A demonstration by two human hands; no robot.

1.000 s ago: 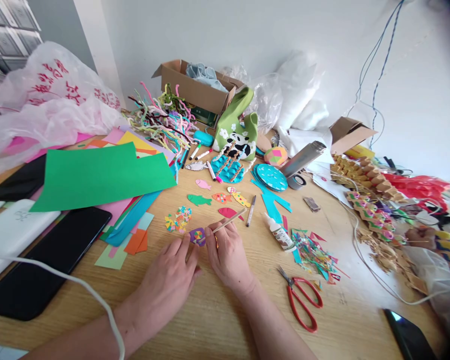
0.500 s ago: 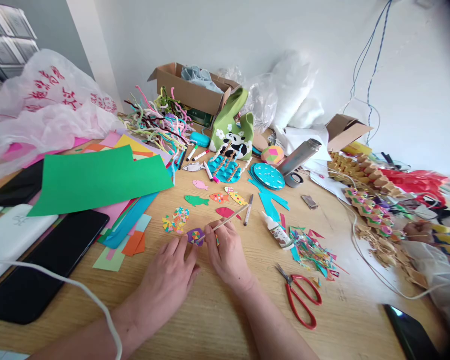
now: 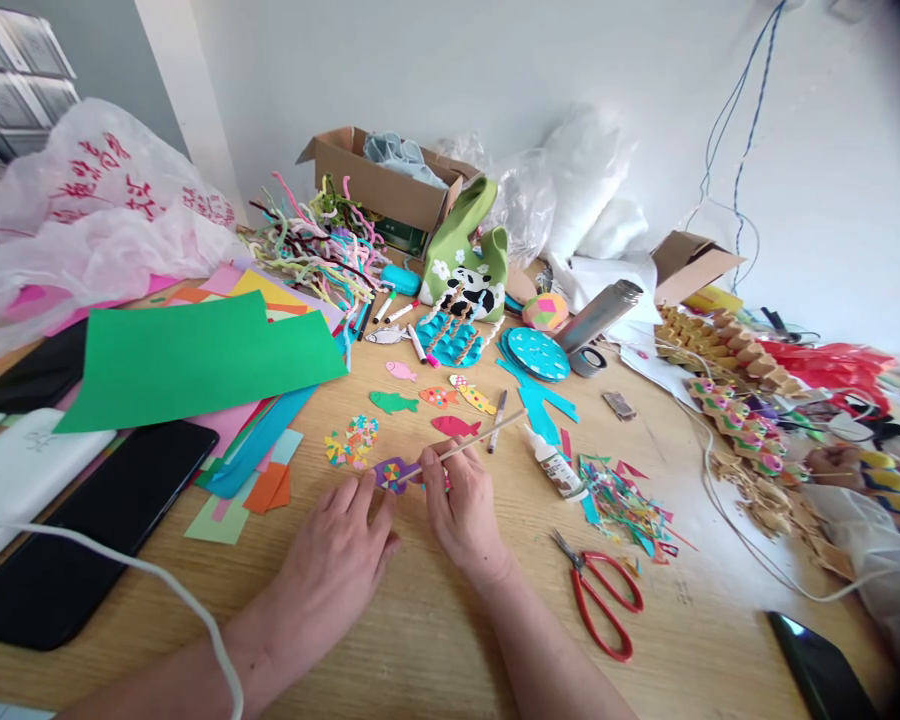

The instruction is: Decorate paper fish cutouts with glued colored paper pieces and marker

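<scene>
Evidently, the right hand (image 3: 461, 505) has its grip closed on a thin, pale wooden stick (image 3: 491, 430), slanted like a pen, seemingly for fine control, since its lower end is at a small purple paper cut-out with a multicoloured wheel pattern (image 3: 391, 474). That cut-out lies on the light brown wooden worktop (image 3: 420, 640) near the centre of the frame. The left hand (image 3: 345, 535), lower centre, rests its fingertips at the cut-out's left side, likely to stop it sliding; whether that grip also pinches it, I cannot tell. Tiny multicoloured paper pieces (image 3: 361, 431) lie just beyond the left fingers, probably for easy reach, while a flat green paper fish (image 3: 394, 402) sits farther up. A white plastic bottle with a printed label (image 3: 559, 470) lies right of centre, presumably kept handy for the right hand
</scene>
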